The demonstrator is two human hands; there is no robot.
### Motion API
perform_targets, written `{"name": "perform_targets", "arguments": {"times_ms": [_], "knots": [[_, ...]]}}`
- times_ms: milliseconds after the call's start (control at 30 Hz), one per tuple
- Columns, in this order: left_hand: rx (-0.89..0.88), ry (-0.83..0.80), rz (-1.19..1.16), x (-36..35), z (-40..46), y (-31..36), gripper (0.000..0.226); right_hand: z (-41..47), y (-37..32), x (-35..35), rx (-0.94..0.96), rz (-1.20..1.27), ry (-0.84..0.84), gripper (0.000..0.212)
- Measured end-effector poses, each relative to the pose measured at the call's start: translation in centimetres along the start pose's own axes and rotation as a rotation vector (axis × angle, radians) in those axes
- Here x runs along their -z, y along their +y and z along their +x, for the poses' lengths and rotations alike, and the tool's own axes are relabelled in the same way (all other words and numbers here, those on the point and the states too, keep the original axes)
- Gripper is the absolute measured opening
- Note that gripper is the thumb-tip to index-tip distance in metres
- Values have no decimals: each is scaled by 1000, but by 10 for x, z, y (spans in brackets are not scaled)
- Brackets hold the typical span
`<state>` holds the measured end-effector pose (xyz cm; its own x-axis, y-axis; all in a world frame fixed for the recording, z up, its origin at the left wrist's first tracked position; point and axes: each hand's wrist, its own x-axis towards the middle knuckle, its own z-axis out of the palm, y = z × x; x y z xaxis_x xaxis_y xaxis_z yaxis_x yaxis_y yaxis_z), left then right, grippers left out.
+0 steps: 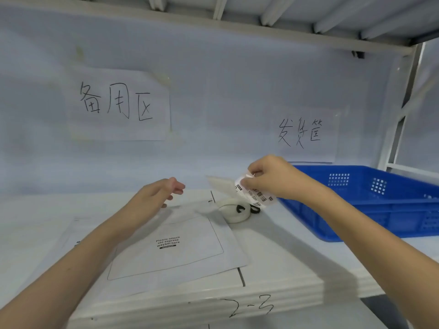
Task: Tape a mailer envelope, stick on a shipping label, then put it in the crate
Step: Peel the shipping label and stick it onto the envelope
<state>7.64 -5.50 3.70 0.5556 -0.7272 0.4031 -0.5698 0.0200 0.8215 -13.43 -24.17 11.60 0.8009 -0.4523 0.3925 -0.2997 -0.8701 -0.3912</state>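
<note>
Head view: label (pixel 257 194) is pinched in right hand (pixel 268 176) above tape (pixel 234 211), left hand (pixel 164 192) held loosely spread over mailer (pixel 171 245) on the table; label should be squared inside the printed box, then smoothed flat.

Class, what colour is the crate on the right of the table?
Blue: the crate has perforated walls, seen in the head view.
</note>
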Motion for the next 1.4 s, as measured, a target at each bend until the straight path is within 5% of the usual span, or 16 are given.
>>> {"name": "perform_targets", "arguments": {"times_ms": [200, 333, 467, 700, 900, 1033, 1167, 1400], "knots": [[-9, -65, -320, 7, -1, 7, 72, 23, -17, -57, 46, 150, 63, 18], [21, -83, -418, 9, 0, 11, 59, 38, -25, -91, 46, 225, 55, 15], [68, 54, -273, 11, 3, 10, 54, 53, -29, -105, 1, 453, 78, 21], [72, 121, -18, 13, 1, 3, 8, 62, -22, -115, -151, 818, 126, 44], [86, 140, -34, 15, 2, 1, 38, 51, -20, -108, -224, 1039, 52, 37], [186, 152, -299, 19, 3, -2, 43, 44, -24, -104, -234, 1095, 9, 27], [217, 115, -412, 20, 4, -1, 8, 45, -23, -103, -220, 1035, 67, 21], [231, 154, -468, 22, 6, -5, 16, 47, -20, -105, -246, 1032, 85, 16]]}}
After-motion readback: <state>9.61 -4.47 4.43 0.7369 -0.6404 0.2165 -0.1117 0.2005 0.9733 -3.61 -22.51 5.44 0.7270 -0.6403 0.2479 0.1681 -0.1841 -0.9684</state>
